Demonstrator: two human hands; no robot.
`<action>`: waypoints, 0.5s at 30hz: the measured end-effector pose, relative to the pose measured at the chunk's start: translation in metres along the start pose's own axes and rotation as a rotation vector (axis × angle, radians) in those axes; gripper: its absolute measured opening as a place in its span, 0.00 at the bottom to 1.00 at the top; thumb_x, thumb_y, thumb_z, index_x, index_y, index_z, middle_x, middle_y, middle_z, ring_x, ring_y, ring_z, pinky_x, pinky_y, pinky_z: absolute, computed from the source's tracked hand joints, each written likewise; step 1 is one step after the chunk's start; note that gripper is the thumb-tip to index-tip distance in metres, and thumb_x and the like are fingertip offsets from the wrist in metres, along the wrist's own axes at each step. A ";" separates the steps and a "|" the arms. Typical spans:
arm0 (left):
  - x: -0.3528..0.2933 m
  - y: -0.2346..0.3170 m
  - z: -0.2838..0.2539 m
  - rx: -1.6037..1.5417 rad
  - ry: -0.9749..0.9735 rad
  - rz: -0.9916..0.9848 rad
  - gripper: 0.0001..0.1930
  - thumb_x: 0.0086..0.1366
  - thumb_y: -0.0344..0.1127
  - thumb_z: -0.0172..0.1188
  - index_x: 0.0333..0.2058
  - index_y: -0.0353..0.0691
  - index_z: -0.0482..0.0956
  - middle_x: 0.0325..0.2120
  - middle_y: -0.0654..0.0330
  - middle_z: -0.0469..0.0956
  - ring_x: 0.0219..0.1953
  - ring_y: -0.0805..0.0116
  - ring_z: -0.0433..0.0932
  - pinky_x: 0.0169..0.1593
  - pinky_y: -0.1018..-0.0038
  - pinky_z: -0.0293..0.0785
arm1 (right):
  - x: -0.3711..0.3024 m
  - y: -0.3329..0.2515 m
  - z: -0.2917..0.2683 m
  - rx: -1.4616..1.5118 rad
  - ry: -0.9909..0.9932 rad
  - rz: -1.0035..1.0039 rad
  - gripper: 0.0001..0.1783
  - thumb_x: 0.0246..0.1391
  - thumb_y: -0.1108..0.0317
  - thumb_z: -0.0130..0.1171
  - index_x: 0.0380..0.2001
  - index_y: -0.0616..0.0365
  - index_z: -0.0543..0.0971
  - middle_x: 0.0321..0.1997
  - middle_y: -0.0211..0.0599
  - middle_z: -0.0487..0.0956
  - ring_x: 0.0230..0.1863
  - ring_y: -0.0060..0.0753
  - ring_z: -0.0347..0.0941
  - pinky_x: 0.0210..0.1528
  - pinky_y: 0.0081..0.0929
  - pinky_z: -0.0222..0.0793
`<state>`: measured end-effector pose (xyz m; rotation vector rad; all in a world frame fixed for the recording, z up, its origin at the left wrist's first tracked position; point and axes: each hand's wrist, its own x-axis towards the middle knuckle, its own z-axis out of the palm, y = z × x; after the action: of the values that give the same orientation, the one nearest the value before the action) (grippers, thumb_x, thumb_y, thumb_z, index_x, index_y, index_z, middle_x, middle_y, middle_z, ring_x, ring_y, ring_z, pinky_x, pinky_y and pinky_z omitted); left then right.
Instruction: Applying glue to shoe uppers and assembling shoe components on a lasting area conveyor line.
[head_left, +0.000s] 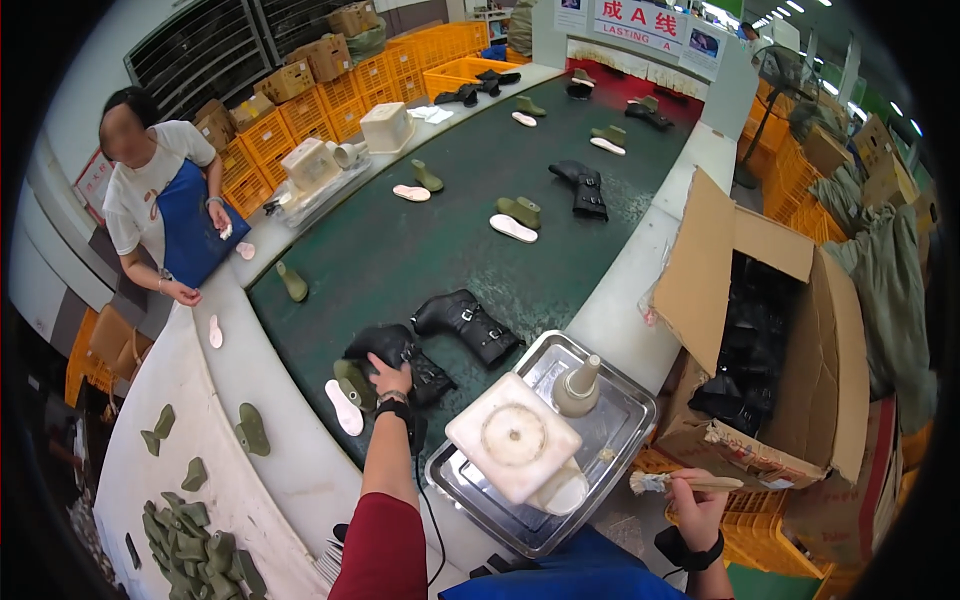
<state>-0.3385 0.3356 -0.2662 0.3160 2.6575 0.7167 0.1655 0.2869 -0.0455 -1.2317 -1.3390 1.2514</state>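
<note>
Our left hand [391, 378] lies over a black boot [402, 342] on the green conveyor belt [430, 250], fingers spread and slightly bent; we cannot tell whether they grip. We judge the step as handling this boot; the next move calls for a secure hold, with the brush [652, 483] kept clear. Our right hand [697, 505] closes round its wooden handle, bristles frayed. The boot looks leathery and creased; beside it sit a smooth olive shoe last [352, 381] and a flat, pale-pink insole [344, 408]. Nearby, a shiny metal tray [641, 402] carries a whitish plastic container [515, 435].
</note>
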 end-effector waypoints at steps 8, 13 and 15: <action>0.007 -0.047 -0.038 -0.169 -0.369 0.250 0.42 0.51 0.47 0.61 0.59 0.38 0.50 0.51 0.48 0.64 0.48 0.50 0.69 0.36 0.61 0.74 | 0.036 -0.070 -0.088 0.373 -0.043 -0.333 0.10 0.53 0.63 0.51 0.32 0.60 0.71 0.33 0.34 0.68 0.28 0.24 0.67 0.33 0.26 0.69; -0.026 -0.055 -0.106 -0.279 -0.409 0.212 0.30 0.56 0.47 0.57 0.56 0.47 0.62 0.37 0.68 0.70 0.29 0.77 0.68 0.28 0.76 0.67 | 0.089 -0.137 -0.177 -0.452 -0.001 -0.542 0.16 0.60 0.63 0.42 0.22 0.60 0.70 0.28 0.28 0.68 0.29 0.21 0.66 0.34 0.25 0.67; -0.058 -0.057 -0.129 -0.386 -0.339 0.271 0.28 0.57 0.40 0.56 0.55 0.39 0.62 0.34 0.65 0.71 0.28 0.79 0.67 0.23 0.80 0.61 | 0.125 -0.132 -0.200 -0.649 -0.056 -0.506 0.17 0.58 0.65 0.42 0.18 0.61 0.70 0.23 0.32 0.71 0.28 0.30 0.69 0.33 0.28 0.67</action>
<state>-0.3451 0.2134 -0.1760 0.6323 2.1247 1.1271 0.3400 0.4324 0.1006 -1.1607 -2.0331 0.5037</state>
